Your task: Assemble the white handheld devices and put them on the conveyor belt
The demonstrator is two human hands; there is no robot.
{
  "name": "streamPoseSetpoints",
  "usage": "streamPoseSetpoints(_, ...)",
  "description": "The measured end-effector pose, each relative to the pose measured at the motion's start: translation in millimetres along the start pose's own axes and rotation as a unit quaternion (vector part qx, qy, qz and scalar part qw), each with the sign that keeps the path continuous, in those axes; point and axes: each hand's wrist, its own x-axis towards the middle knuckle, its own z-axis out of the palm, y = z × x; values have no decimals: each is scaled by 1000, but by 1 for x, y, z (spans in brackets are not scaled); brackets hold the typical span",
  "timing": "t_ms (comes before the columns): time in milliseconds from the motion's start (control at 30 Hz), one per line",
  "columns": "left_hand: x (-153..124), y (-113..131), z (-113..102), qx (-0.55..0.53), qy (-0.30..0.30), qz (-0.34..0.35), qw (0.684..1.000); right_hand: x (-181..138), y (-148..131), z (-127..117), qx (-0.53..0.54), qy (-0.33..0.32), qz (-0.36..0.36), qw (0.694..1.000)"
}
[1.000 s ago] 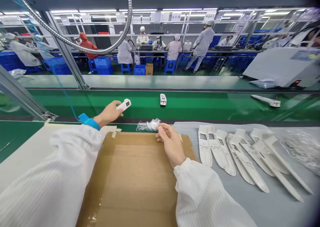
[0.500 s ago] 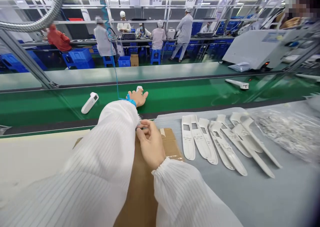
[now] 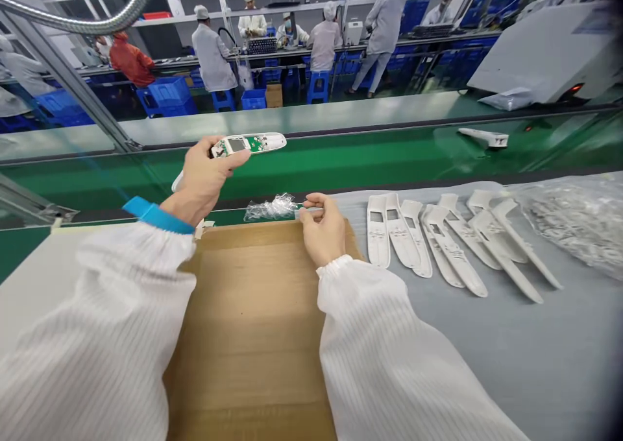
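Note:
My left hand (image 3: 202, 172), with a blue strap on its wrist, is closed around a white handheld device housing (image 3: 273, 141) that shows a green circuit board and a small screen. It holds the housing above the green belt. Partly hidden behind that hand is another white piece (image 3: 178, 181). My right hand (image 3: 325, 230) rests over the far right edge of a brown cardboard box (image 3: 263, 311), fingers curled together. Whether anything small is between them I cannot make out. Beside those fingertips lies crumpled clear plastic (image 3: 272, 206).
Several white shell halves (image 3: 403, 237) lie on the grey mat (image 3: 487, 363) at right, near a clear bag of small white parts (image 3: 579, 224). One white device (image 3: 484, 137) sits on the green belt (image 3: 370, 152). A white machine (image 3: 540, 58) stands beyond; several people work at the back.
My left hand has come back leftward from the belt with the white housing in its grasp. My right hand stays by the box edge, fingers curled. The view has tilted downward.

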Motion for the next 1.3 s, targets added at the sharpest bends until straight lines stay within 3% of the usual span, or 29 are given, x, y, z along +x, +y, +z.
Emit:
streamPoseSetpoints(100,-48,17,-27,-147,3,-31,989,-3,-1,3,-5,-18,-11,1000)
streamPoseSetpoints(200,-82,13,-39,-219,19,-66,973,-5,0,6,4,-29,-28,999)
streamPoseSetpoints(333,-93,-2,-45,-214,17,-83,973,-7,-1,9,35,-51,-53,997)
streamPoseSetpoints(433,-92,-9,-43,-152,18,-92,984,-10,-5,8,35,-79,-79,993)
streamPoseSetpoints(533,-100,-15,-32,-16,-52,-126,991,-14,-12,5,2,-102,-122,987)
streamPoseSetpoints(667,-116,-21,-17,122,-197,-125,965,-19,-19,1,-66,-157,-247,954)
streamPoseSetpoints(767,-122,-16,-14,160,-250,-97,950,-19,-18,1,-135,-183,-320,920)
streamPoseSetpoints(967,-122,-8,-16,129,-316,-90,936,-19,-13,1,-277,-102,-401,867)
streamPoseSetpoints(1033,-119,-11,-18,108,-302,-100,942,-21,-14,1,-300,-108,-409,855)
streamPoseSetpoints(1067,-117,-13,-19,100,-265,-114,952,-21,-14,1,-302,-121,-409,853)
streamPoseSetpoints(1133,-111,-17,-24,89,-150,-148,973,-20,-14,2,-273,-151,-392,866)
streamPoseSetpoints(1200,-106,-20,-29,81,-59,-164,981,-16,-16,5,-218,-153,-349,899)
streamPoseSetpoints(1300,-103,-24,-31,56,-68,-149,985,-7,-20,12,-168,-118,-294,934)
